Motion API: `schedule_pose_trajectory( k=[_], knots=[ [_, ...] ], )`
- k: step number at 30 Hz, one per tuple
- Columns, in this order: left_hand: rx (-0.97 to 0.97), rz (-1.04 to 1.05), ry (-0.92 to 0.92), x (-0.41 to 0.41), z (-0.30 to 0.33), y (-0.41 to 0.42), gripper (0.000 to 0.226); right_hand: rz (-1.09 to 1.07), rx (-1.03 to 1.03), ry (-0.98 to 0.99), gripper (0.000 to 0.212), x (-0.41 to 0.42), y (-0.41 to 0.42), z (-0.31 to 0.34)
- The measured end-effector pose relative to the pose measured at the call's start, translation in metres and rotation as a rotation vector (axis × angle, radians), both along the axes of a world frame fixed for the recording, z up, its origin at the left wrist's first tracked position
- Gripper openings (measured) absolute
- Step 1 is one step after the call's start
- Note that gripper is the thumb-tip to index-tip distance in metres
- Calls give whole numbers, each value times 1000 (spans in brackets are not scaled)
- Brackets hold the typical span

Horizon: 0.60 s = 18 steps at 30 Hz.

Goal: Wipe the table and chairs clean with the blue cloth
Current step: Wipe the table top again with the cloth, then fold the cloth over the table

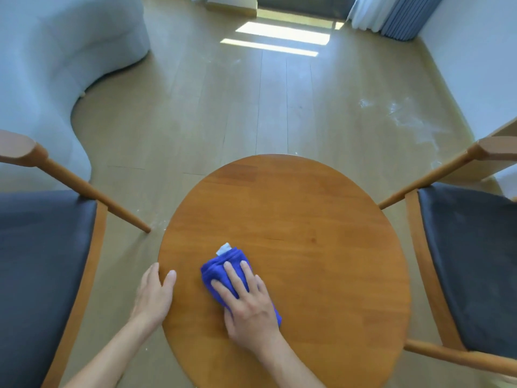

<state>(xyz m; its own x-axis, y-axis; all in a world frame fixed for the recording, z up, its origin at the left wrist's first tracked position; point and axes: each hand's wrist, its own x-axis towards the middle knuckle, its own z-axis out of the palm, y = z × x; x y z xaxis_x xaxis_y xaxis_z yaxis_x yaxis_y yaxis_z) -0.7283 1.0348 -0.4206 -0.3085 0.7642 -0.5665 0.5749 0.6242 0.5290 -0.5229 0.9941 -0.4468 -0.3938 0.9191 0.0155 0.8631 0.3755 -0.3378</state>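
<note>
Left hand (154,295) rests loosely flat on the left rim of the round orange-brown wooden table (307,219), thumb on top, holding nothing. Right hand (246,301) presses flat with straight fingers on the folded bright blue cloth (221,268), just right of the left hand on the tabletop's near-left part. Left of both hands: wooden chair with dark padded seat (42,247); beyond it a pale curved sofa (56,65). Ahead of the hands: light plank floor (251,107) with sun patches and whitish smudges. Right of the hands: second wooden chair with dark seat (470,261). Cloth looks bunched in thick folds, with a small white tag (223,249) at its far end.
</note>
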Motion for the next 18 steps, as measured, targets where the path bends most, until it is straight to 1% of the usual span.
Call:
schedule_pose_trajectory(
  k=[3,6,8,10,12,15,16,18],
  knots=[
    [88,-160,122,15,5,1,60,-200,34,-62,60,73,13,1],
    [105,-240,143,37,8,2,60,-415,-1,-183,59,135,8,6],
    [100,-305,164,55,9,0,60,-518,-24,-247,57,158,-2,11],
    [104,-356,163,75,12,-4,59,-568,-62,-299,58,165,-9,14],
    [101,-386,152,94,19,-7,59,-641,-125,-301,64,159,-9,20],
    [100,-428,141,116,33,-5,58,-807,-219,-240,88,145,-5,31],
    [100,-437,133,122,37,-4,58,-851,-226,-223,91,143,-3,33],
    [106,-474,131,131,44,-2,58,-878,-236,-189,85,146,1,39]
  ],
)
